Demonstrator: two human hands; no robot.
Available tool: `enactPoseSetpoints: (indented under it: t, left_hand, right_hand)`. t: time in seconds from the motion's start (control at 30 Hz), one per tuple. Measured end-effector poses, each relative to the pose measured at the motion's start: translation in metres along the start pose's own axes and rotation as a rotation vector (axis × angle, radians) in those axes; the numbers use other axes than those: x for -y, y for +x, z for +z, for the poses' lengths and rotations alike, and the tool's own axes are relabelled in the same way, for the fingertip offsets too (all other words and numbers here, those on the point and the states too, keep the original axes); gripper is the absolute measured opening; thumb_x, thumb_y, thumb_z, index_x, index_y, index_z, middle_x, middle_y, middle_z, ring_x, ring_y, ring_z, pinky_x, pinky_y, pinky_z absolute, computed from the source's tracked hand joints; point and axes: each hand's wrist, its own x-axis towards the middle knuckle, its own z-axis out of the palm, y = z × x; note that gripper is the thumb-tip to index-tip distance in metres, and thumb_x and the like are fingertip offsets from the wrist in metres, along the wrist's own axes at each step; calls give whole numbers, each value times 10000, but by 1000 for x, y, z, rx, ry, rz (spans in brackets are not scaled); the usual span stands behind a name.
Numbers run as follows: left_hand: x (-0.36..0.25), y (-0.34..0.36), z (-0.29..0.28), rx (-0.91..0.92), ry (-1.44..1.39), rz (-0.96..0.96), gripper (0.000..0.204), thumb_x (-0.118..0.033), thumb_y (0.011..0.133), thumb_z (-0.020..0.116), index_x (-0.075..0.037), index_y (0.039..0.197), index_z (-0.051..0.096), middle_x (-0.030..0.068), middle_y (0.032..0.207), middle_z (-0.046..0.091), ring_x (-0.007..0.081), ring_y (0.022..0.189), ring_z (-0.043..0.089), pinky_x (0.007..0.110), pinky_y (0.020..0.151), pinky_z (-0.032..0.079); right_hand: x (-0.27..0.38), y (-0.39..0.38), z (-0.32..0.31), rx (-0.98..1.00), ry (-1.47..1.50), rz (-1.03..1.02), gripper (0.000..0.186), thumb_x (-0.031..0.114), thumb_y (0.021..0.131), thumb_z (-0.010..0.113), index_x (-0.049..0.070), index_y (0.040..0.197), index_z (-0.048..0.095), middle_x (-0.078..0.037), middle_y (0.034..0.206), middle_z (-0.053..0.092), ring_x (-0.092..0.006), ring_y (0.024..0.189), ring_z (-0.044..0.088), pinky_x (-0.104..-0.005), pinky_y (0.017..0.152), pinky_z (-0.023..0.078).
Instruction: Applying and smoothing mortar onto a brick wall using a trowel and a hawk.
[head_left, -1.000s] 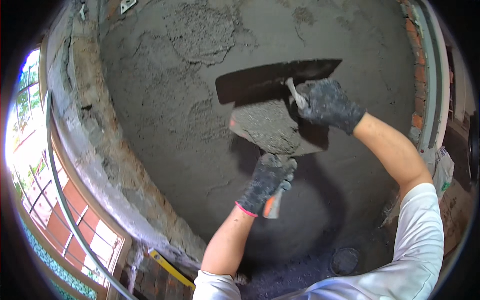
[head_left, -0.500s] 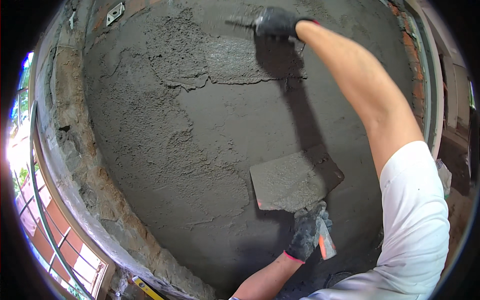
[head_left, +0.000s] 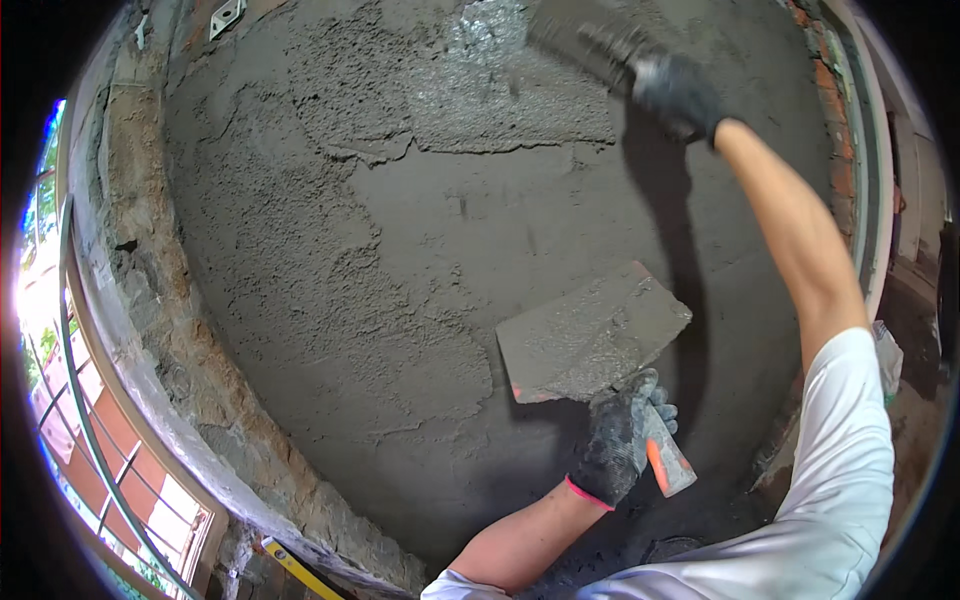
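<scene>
My right hand (head_left: 678, 95), in a dark, dusty glove, grips a long steel trowel (head_left: 573, 38) against the grey plastered wall (head_left: 420, 230) high on the right of centre; the trowel is blurred. Lower down, my left hand (head_left: 625, 445), gloved with a pink cuff, is wrapped round the orange-and-grey handle of a square mortar board (head_left: 590, 335), which carries a thin layer of wet mortar. The plaster is rough at left and above, smoother in the middle, with a wet patch (head_left: 485, 55) beside the trowel.
A broken masonry edge (head_left: 190, 350) runs down the left, beside a barred window (head_left: 110, 440). A yellow spirit level (head_left: 300, 570) leans low left. A small white bracket (head_left: 227, 15) is at top left. Exposed brick (head_left: 835, 120) borders the right, with a pale sack (head_left: 885, 355) below.
The trowel left the board and went up to the wall, then swept rightward. Most of the mortar heap is gone from the board, which moved right. A fresh patch shows high on the wall.
</scene>
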Motion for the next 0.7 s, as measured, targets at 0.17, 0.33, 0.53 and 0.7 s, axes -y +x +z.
enactPoseSetpoints:
  t: [0.17,0.33,0.53,0.7]
  left_hand:
    - [-1,5,-15,8,10,-43,294,-191,857,589,-53,1113,551,36,793,578,222,710,583,376,647,506]
    - [-2,-2,1,-8,-7,-51,183,-190,861,606,-84,1006,571,46,779,569,208,674,590,339,599,516]
    - [5,5,-17,136,-199,-86,99,-190,873,565,-123,945,554,19,737,537,204,626,549,351,569,483]
    - [7,6,-23,58,-75,-20,217,-161,841,596,-88,1037,541,3,696,521,167,593,521,326,525,453]
  right_hand:
    - [64,-8,-13,39,520,64,164,176,758,507,89,873,583,-192,642,572,-349,631,579,-455,596,466]
    - [-6,36,-12,-107,266,-162,173,190,748,518,32,775,583,-187,652,574,-310,601,583,-425,570,476]
    - [-37,42,-13,346,750,436,231,215,613,625,74,789,673,-161,744,640,-284,667,625,-390,594,481]
    - [11,-45,-28,-88,220,176,307,246,869,425,1,973,577,-204,913,613,-392,876,568,-472,765,451]
